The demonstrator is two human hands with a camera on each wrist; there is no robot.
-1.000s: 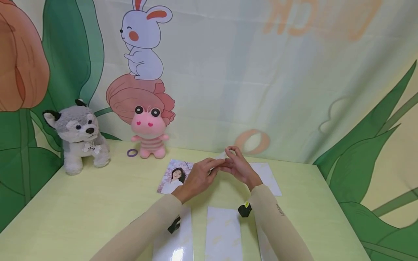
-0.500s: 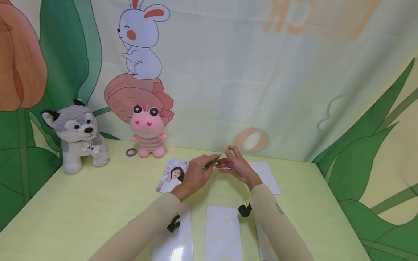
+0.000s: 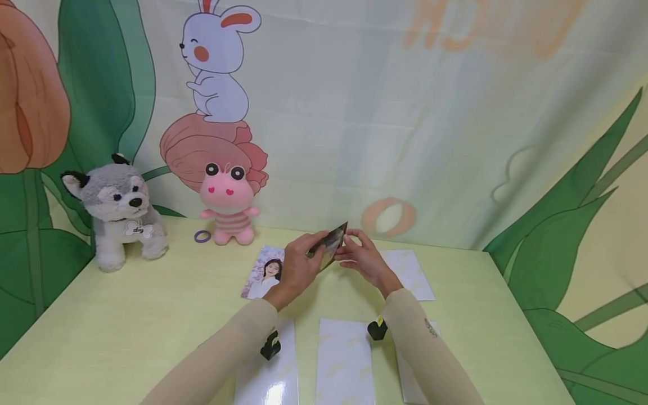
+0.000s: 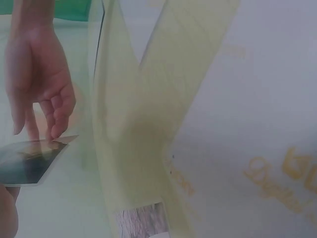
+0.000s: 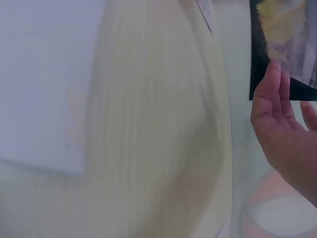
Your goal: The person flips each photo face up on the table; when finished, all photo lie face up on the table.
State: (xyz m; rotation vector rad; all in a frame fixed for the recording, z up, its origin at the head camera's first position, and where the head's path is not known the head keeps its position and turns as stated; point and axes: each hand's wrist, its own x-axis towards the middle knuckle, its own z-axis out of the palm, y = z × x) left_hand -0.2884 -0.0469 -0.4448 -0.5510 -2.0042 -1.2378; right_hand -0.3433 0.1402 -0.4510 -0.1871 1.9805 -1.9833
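Observation:
In the head view my left hand point(image 3: 297, 265) pinches a dark photo print point(image 3: 330, 245) between thumb and fingers, tilted up over the table. My right hand point(image 3: 368, 260) is at the print's right edge. The right wrist view has the right fingertips point(image 5: 274, 67) against the dark border of the print point(image 5: 287, 42), with the thumb apart from it. Only a bit of the left hand point(image 4: 7, 213) appears in the left wrist view, below the print point(image 4: 29, 162).
A portrait photo point(image 3: 263, 281) lies behind the left wrist. White cards point(image 3: 345, 360) lie face down in front, another point(image 3: 410, 273) at the back right. A plush husky point(image 3: 121, 214), pink plush toy point(image 3: 230, 205) and purple ring point(image 3: 202, 236) stand or lie at the back left.
A second ago both hands were together at the print, its pale side showing. The right hand came away, the left turned the print so its dark picture shows, and the right fingers meet its edge.

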